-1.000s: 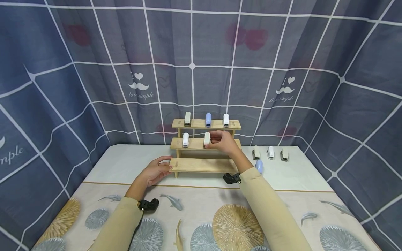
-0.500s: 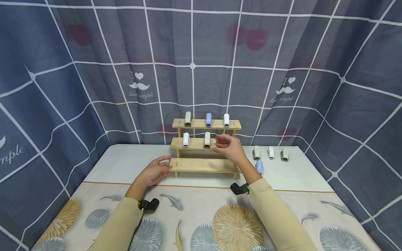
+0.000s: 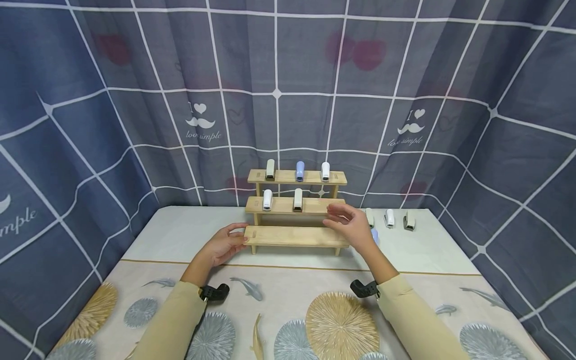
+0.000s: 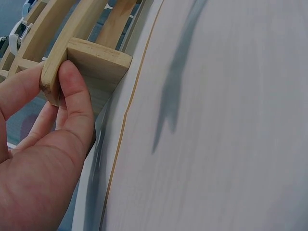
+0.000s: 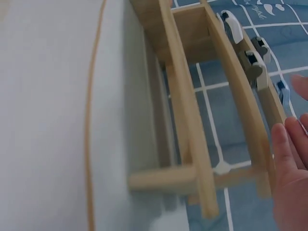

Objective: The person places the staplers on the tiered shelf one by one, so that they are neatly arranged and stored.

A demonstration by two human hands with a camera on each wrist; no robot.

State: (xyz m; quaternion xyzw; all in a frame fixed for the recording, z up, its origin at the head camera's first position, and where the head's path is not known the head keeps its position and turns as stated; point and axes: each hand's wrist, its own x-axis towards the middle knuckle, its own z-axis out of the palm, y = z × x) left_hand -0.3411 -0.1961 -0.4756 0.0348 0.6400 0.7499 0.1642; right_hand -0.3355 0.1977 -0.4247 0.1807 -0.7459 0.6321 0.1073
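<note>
A three-tier wooden display stand [image 3: 292,236] stands on the table. My left hand [image 3: 223,245] pinches the left end of its lowest board; the left wrist view shows thumb and fingers on either side of the wood. My right hand [image 3: 353,229] holds nothing, its fingers loosely bent beside the right end of the middle board. On that board are a white stapler [image 3: 267,199] and a cream stapler [image 3: 298,200]. The top board carries a cream stapler [image 3: 270,170], a blue stapler [image 3: 300,171] and a white stapler [image 3: 325,172].
Right of the stand, a white stapler [image 3: 389,218] and a cream stapler [image 3: 409,220] lie on the table. Another cream stapler [image 3: 370,217] and a blue stapler [image 3: 375,236] are partly hidden behind my right hand. A checked curtain [image 3: 306,120] hangs around the back and sides.
My right hand has let go of the cream stapler on the middle board and moved right and slightly down. The left hand keeps its grip on the stand.
</note>
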